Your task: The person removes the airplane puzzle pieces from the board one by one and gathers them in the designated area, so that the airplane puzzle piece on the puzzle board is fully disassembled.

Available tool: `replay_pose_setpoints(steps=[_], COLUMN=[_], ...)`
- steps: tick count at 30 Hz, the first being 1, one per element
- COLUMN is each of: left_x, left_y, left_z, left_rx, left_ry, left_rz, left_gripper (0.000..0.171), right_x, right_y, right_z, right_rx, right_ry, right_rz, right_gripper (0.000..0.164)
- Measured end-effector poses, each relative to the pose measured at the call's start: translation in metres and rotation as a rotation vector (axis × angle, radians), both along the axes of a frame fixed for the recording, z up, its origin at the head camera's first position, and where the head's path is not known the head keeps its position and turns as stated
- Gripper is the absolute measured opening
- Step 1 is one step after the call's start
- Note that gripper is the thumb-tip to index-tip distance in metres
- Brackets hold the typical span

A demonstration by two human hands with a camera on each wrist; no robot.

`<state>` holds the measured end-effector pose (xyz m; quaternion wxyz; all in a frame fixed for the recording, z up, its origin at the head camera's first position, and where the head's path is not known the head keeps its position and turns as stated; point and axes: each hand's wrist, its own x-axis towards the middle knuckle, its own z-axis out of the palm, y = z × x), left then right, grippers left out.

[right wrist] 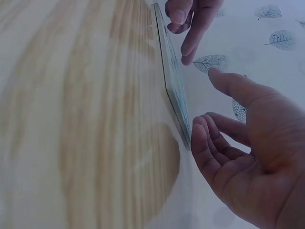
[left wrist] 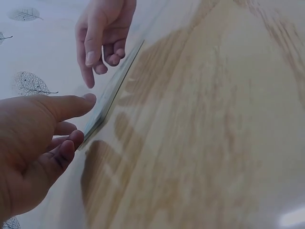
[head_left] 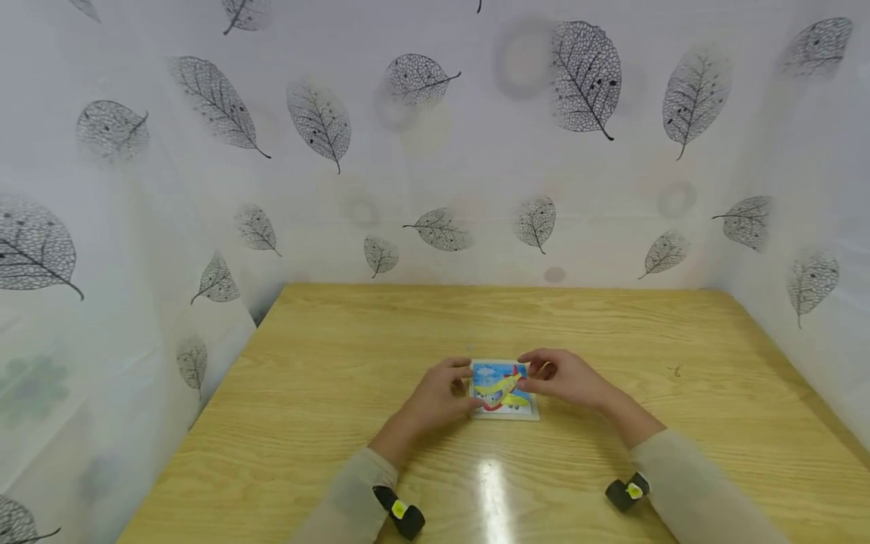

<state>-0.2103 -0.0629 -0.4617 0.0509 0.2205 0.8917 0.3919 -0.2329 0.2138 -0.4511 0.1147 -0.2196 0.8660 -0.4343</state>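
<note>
A flat square picture board (head_left: 504,412) with a yellow and red cartoon airplane on blue sky lies on the wooden table. At its left side is my left hand (head_left: 438,397), thumb over the lower left part and fingers by the left edge. My right hand (head_left: 567,380) is at the upper right, thumb over the airplane's tail. In the left wrist view, the left fingertips (left wrist: 75,137) meet the board's corner while the thumb stays above it. Seen from the right wrist, the right fingertips (right wrist: 198,125) are at the board's edge, the thumb raised apart from it.
The wooden table (head_left: 326,340) extends around the board on all sides. A white curtain with dark leaf prints (head_left: 476,174) stands behind it and along both sides. Black straps with small devices (head_left: 399,512) sit on both wrists.
</note>
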Motion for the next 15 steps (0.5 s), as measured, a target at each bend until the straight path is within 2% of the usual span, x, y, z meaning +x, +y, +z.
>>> replay_pose_setpoints(steps=[7, 11, 15], left_x=[0.001, 0.001, 0.0], left_y=[0.0, -0.001, -0.001], left_z=[-0.009, -0.011, -0.013], left_rx=[0.044, 0.103, 0.142], left_ry=[-0.033, -0.045, -0.069], left_rz=[0.027, 0.022, 0.032], left_gripper=[0.047, 0.047, 0.047], right_x=[-0.01, -0.014, -0.017], right_y=[-0.021, -0.03, -0.038], right_z=[-0.003, -0.003, -0.001], right_rx=[-0.005, 0.012, -0.02], right_ry=[0.002, -0.035, -0.099], right_rz=[0.042, 0.046, 0.044], right_gripper=[0.047, 0.048, 0.048])
